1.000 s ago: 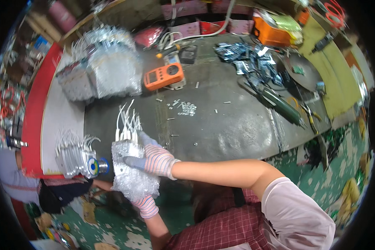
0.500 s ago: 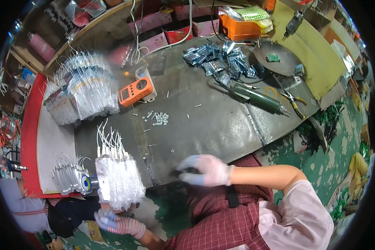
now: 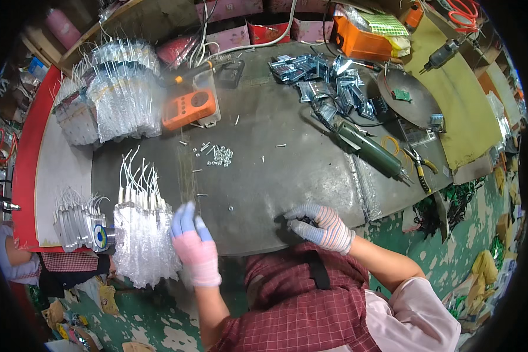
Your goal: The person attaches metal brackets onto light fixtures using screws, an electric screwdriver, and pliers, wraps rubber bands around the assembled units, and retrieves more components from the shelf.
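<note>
My left hand (image 3: 195, 249), in a pink glove with blue-grey fingertips, is raised at the table's near edge with its fingers stretched out and nothing seen in them. It is just right of a bundle of bubble-wrapped parts with white wires (image 3: 144, 237). At the table's front edge my right hand (image 3: 321, 227), in a striped grey glove, has its fingers curled. A dark patch shows between thumb and fingers; what it is I cannot make out. Small screws and nuts (image 3: 220, 155) lie scattered on the dark metal tabletop (image 3: 264, 182) ahead of both hands.
An orange meter (image 3: 189, 110) sits beside a larger wrapped stack (image 3: 123, 97). Shiny metal brackets (image 3: 317, 76) are heaped at the back. A green electric screwdriver (image 3: 369, 151) and pliers (image 3: 421, 169) lie right. Slim metal parts (image 3: 79, 226) stand left, by a solder spool (image 3: 101, 236).
My left hand has risen from below the wrapped bundle to the table edge, up and to the right. My right hand has shifted right along the edge. The whole view has shifted a little.
</note>
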Demonstrator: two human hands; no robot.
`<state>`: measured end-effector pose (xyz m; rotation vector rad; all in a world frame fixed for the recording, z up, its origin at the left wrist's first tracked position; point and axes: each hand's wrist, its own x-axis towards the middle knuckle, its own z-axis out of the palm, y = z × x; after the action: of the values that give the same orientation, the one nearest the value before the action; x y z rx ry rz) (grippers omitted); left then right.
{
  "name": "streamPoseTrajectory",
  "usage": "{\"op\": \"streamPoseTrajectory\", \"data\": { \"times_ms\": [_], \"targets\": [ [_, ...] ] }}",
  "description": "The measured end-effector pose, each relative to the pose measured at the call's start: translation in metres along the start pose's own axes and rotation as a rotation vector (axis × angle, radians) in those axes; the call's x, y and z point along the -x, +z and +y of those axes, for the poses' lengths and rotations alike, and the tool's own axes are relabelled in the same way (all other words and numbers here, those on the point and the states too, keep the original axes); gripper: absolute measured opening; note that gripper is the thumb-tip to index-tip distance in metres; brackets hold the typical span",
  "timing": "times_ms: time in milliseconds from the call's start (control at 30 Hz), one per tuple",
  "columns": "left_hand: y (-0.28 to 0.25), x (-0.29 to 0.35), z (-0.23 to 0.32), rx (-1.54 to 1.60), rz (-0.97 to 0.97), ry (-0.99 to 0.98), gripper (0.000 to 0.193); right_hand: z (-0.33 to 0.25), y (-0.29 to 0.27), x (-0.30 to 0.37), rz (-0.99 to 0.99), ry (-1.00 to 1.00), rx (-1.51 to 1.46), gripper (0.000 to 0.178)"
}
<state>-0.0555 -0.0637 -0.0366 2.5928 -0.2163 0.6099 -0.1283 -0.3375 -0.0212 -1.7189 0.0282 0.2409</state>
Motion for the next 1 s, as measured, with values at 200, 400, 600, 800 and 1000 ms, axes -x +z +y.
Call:
{"op": "streamPoseTrajectory", "data": {
  "times_ms": [200,400,600,800,1000],
  "targets": [
    [0.023,-0.053,-0.005,-0.148,-0.278,0.096,0.012,0.007,-0.007,-0.006,-0.013,0.03,-0.088,0.026],
    [0.053,-0.08,-0.009,-0.132,0.066,0.206,0.01,0.0,-0.015,-0.016,-0.07,0.107,-0.239,0.025],
    [0.061,-0.098,-0.013,-0.23,-0.25,0.056,0.013,-0.033,-0.052,-0.1,0.263,-0.382,0.782,0.023],
    [0.058,-0.073,-0.009,-0.261,-0.163,0.054,0.017,-0.025,-0.046,-0.151,0.108,-0.124,1.214,0.02],
    [-0.001,-0.007,0.035,1.825,-0.396,-0.842,0.024,-0.027,-0.053,-0.138,0.075,-0.224,0.885,0.023]
  ]
}}
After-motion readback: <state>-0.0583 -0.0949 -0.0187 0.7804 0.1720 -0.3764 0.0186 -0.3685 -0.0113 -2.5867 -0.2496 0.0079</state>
